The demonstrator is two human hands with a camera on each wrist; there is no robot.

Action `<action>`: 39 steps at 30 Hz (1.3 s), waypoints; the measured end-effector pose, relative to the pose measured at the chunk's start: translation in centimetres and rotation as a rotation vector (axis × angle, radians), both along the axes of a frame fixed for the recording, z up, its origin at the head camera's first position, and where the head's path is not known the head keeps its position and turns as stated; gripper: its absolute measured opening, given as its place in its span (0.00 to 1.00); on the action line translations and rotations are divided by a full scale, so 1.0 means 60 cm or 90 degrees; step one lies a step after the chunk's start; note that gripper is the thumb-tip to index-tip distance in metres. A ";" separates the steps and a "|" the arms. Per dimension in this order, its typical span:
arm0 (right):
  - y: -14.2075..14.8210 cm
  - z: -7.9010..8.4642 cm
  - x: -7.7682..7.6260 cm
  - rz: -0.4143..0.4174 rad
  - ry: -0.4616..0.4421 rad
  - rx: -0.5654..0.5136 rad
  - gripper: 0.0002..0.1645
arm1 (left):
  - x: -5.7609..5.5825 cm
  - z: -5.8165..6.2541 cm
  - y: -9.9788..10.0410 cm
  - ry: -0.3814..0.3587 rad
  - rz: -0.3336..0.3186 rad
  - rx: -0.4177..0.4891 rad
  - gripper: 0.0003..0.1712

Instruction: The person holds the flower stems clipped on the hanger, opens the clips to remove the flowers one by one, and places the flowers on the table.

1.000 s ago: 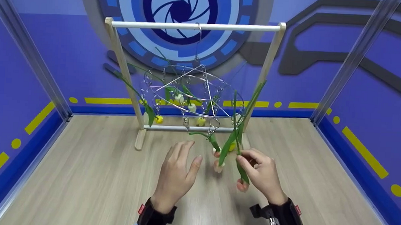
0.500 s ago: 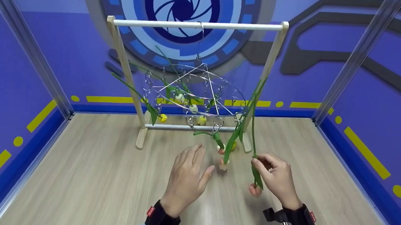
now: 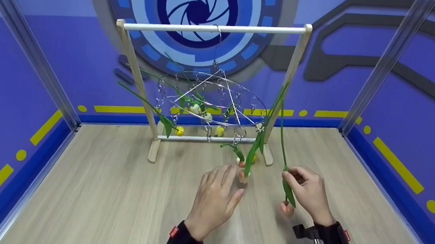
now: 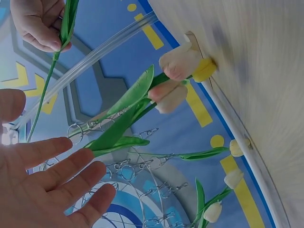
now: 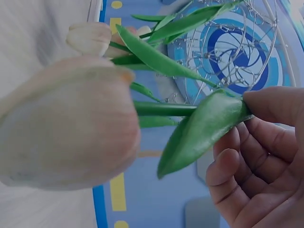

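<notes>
My right hand (image 3: pixel 310 194) pinches the green stem of an artificial tulip (image 3: pixel 286 209) between thumb and fingers. Its pale pink head points down and its long stem rises beside the stand's right post. Close up in the right wrist view, the tulip head (image 5: pixel 71 128) and leaf sit ahead of the thumb and fingertips. My left hand (image 3: pixel 215 202) has its fingers extended, below several hanging tulips, and holds nothing; the left wrist view shows the spread fingers (image 4: pixel 71 168). A round metal clip hanger (image 3: pixel 239 119) carries several white, yellow and pink tulips, heads down.
The hanger hooks over the white top bar (image 3: pixel 170 26) of a wooden stand (image 3: pixel 297 59) on a wood-grain table (image 3: pixel 105 198). Blue printed panels (image 3: pixel 353 88) with metal corner posts enclose the back and sides.
My right hand has moved right with the tulip, drawing its stem away from the hanging ones. The left hand has shifted right too, fingers still extended. The hanger has swung slightly.
</notes>
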State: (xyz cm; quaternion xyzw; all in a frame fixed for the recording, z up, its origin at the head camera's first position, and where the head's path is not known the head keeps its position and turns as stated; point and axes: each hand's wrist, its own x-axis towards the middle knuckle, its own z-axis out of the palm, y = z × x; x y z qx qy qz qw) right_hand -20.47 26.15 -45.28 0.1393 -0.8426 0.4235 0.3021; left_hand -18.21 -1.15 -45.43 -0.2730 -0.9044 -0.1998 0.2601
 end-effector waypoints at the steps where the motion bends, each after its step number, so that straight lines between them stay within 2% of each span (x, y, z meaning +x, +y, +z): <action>1: 0.003 0.000 -0.001 -0.005 -0.004 0.000 0.06 | 0.001 0.000 0.001 -0.005 0.000 -0.004 0.31; 5: 0.015 -0.001 -0.002 -0.022 -0.036 0.002 0.05 | 0.000 -0.001 0.000 -0.014 0.000 -0.013 0.32; 14: 0.046 0.001 0.000 -0.056 -0.140 0.026 0.03 | -0.006 -0.011 0.000 0.011 0.010 -0.023 0.31; 26: 0.082 0.001 0.000 -0.058 -0.248 0.071 0.06 | -0.007 -0.027 0.006 0.014 0.018 -0.041 0.31; 32: 0.092 0.001 0.000 -0.049 -0.303 0.078 0.07 | -0.008 -0.031 0.010 -0.003 0.004 -0.036 0.31; 39: 0.100 -0.008 -0.006 -0.055 -0.351 0.095 0.11 | -0.008 -0.041 0.017 -0.001 -0.018 -0.032 0.30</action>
